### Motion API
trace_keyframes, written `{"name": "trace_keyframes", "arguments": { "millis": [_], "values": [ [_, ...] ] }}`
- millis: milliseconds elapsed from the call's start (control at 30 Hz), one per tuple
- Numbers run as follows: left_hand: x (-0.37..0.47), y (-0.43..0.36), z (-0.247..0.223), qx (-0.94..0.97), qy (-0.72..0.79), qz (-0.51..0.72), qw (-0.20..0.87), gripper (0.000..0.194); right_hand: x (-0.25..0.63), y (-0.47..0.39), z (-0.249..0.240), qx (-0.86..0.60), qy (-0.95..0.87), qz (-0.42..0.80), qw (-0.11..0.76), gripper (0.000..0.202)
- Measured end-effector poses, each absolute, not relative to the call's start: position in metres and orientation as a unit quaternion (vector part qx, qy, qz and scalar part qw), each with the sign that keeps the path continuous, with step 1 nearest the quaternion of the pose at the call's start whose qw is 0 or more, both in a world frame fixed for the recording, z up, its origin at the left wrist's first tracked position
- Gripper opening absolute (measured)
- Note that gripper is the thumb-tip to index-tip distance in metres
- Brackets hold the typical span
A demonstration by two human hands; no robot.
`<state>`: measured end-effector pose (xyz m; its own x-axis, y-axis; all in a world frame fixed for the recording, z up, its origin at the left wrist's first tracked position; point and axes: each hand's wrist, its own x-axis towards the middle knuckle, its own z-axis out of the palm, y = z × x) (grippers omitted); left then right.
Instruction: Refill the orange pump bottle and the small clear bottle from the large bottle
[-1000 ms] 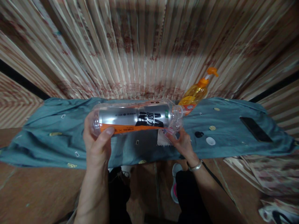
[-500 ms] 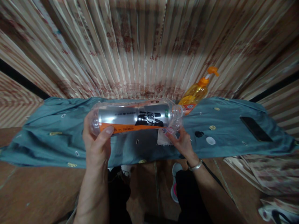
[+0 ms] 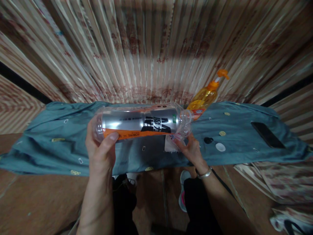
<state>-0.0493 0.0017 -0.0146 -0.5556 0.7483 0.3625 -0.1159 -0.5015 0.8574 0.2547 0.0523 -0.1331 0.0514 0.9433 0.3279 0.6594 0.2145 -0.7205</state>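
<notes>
A clear plastic bottle with a silver and orange label lies sideways across both hands, its neck to the right. My left hand is closed around the base end, thumb across the orange strip of the label. At the shoulder near the neck, my right hand grips the bottle from below, with its fingertips partly hidden behind the plastic. A crumpled whitish piece shows just beside my right fingertips; whether they touch it I cannot tell. The bottle mouth appears uncapped.
A pump bottle of yellow liquid stands behind on the teal cloth. To the right are a black round piece, a white disc and a dark phone. A striped curtain hangs behind.
The bottle and my left hand have shifted very slightly left. Both hands keep the same grip.
</notes>
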Motion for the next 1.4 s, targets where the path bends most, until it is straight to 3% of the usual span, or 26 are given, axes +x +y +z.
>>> {"name": "trace_keyframes", "arguments": {
  "millis": [1400],
  "values": [
    [-0.0489,-0.0008,-0.0135,0.399,0.421,0.772,0.260,0.066,0.2541,0.0515,-0.1329,-0.609,-0.661,0.171,0.403,0.050]
  ]
}}
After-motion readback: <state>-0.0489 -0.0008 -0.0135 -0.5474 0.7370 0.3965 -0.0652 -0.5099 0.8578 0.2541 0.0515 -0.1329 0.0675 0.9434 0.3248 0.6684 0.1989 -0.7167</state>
